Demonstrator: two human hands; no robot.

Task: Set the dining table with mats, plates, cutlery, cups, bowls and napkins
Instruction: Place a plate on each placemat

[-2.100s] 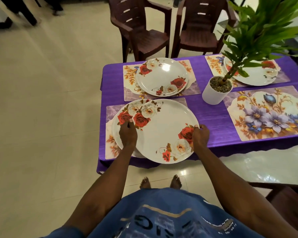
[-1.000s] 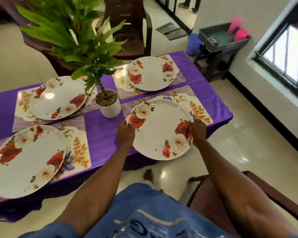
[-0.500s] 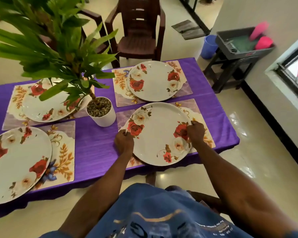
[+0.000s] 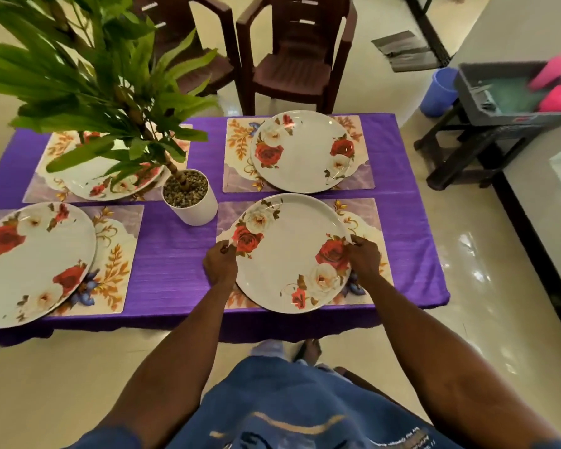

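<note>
A white plate with red roses (image 4: 289, 254) lies on the near right floral mat (image 4: 370, 222) of the purple table (image 4: 172, 254). My left hand (image 4: 221, 264) grips its left rim, and my right hand (image 4: 363, 257) pinches its right rim. Three more rose plates sit on mats: far right plate (image 4: 302, 150), near left plate (image 4: 30, 264), and far left plate (image 4: 110, 179), which is partly hidden by leaves.
A potted plant in a white pot (image 4: 191, 199) stands mid-table, its leaves (image 4: 88, 76) overhanging the left side. Two brown chairs (image 4: 292, 56) stand behind the table. A grey crate (image 4: 512, 92) with pink items rests on a dark stool at right, beside a blue bucket (image 4: 438, 92).
I carried the plate from the left setting rightwards to the near right mat and lowered it there. Both hands stayed on its rim throughout.
</note>
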